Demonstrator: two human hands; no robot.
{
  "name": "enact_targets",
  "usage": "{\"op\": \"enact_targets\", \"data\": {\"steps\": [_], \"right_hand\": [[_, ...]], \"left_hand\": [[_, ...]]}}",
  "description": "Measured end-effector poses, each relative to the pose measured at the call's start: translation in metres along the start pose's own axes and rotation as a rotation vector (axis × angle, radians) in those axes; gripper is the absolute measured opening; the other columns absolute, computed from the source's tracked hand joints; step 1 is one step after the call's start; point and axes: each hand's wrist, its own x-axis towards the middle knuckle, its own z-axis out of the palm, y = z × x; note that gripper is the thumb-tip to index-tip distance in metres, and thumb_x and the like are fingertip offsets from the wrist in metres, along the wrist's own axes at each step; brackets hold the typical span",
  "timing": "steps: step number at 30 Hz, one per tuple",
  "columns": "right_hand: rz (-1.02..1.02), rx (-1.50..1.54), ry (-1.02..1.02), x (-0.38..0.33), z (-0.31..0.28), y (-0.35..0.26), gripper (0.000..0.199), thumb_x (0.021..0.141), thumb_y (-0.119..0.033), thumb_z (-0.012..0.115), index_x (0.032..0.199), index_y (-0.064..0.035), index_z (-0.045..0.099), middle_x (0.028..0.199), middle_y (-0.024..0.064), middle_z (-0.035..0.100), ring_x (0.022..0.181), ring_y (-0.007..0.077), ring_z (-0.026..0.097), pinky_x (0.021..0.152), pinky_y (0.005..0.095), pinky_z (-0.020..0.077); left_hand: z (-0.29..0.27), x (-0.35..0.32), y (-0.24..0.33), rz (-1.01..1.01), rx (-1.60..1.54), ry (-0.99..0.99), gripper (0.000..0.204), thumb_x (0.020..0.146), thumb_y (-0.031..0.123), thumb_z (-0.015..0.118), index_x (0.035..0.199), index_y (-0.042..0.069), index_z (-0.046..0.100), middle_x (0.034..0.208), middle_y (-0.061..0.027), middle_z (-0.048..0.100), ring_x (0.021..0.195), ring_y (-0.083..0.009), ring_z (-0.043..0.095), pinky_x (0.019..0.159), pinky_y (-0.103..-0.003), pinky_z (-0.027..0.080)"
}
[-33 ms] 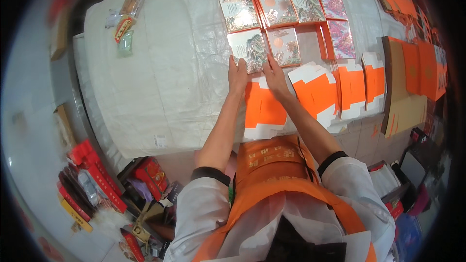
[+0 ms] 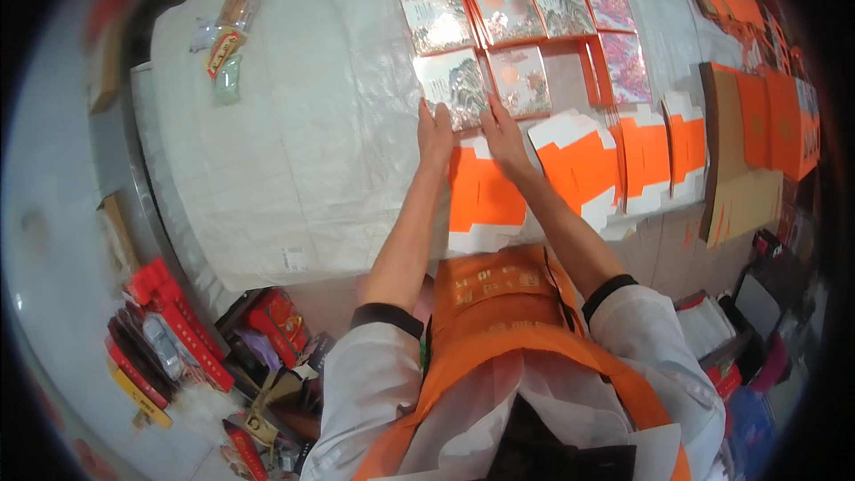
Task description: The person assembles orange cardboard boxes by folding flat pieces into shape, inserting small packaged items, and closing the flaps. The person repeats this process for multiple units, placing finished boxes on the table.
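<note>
Head view: picture card (image 2: 452,85) between hands.

Seven picture-printed square cards (image 2: 451,85), four flat orange-and-white box blanks (image 2: 579,165), two hands (image 2: 470,135)

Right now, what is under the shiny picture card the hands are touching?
The white plastic table cover shows around the card; the hands overlap its near edge. Anything directly beneath is hidden.

Bright, even light; blurred fisheye rim
</note>
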Motion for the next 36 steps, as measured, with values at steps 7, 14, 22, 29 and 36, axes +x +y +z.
{"op": "enact_targets", "data": {"steps": [7, 14, 22, 29, 36], "right_hand": [[-0.069, 0.039, 0.038, -0.041, -0.054, -0.003, 0.038, 0.095, -0.022, 0.042, 0.128, -0.0022, 0.045, 0.117, 0.0058, 0.053, 0.098, 0.0119, 0.05, 0.087, 0.0252, 0.0404], [-0.292, -0.792, 0.294, -0.142, -0.175, 0.072, 0.041, 0.084, -0.01, 0.054, 0.122, 0.0025, 0.044, 0.124, 0.02, 0.047, 0.115, 0.0344, 0.045, 0.096, 0.0396, 0.037], [-0.302, -0.851, 0.17, -0.15, -0.236, 0.095, 0.048, 0.077, -0.01, 0.062, 0.118, 0.0051, 0.043, 0.124, 0.0246, 0.044, 0.114, 0.0394, 0.043, 0.093, 0.0449, 0.0391], [-0.363, -1.095, 0.317, -0.094, -0.338, 0.094, 0.056, 0.081, -0.016, 0.058, 0.128, 0.0068, 0.036, 0.134, 0.0223, 0.037, 0.127, 0.0342, 0.032, 0.103, 0.0429, 0.026], [-0.393, -1.035, 0.168, -0.093, -0.357, 0.11, 0.059, 0.085, -0.019, 0.048, 0.135, 0.0049, 0.026, 0.142, 0.0223, 0.025, 0.133, 0.0335, 0.022, 0.106, 0.0475, 0.015]], "left_hand": [[-0.037, -0.016, -0.025, 0.131, 0.385, 0.076, 0.046, 0.092, 0.022, 0.039, 0.13, -0.004, 0.032, 0.128, -0.0189, 0.042, 0.121, -0.0288, 0.038, 0.102, -0.037, 0.029], [-0.044, -0.111, -0.105, 0.463, 0.898, -0.034, 0.042, 0.085, 0.012, 0.051, 0.121, -0.007, 0.043, 0.125, -0.0247, 0.043, 0.119, -0.0373, 0.038, 0.1, -0.043, 0.03], [0.086, -0.151, -0.141, 0.605, 0.874, -0.426, 0.038, 0.081, 0.007, 0.051, 0.115, -0.008, 0.046, 0.119, -0.0244, 0.048, 0.112, -0.0384, 0.044, 0.096, -0.043, 0.035], [0.235, -0.128, -0.194, 0.418, 0.769, -0.387, 0.04, 0.078, 0.008, 0.052, 0.114, -0.009, 0.044, 0.113, -0.0262, 0.05, 0.106, -0.0398, 0.046, 0.09, -0.043, 0.038], [0.315, -0.144, -0.22, 0.271, 0.66, -0.104, 0.034, 0.075, 0.004, 0.049, 0.106, -0.007, 0.04, 0.098, -0.0236, 0.048, 0.088, -0.037, 0.048, 0.078, -0.042, 0.04]]}}
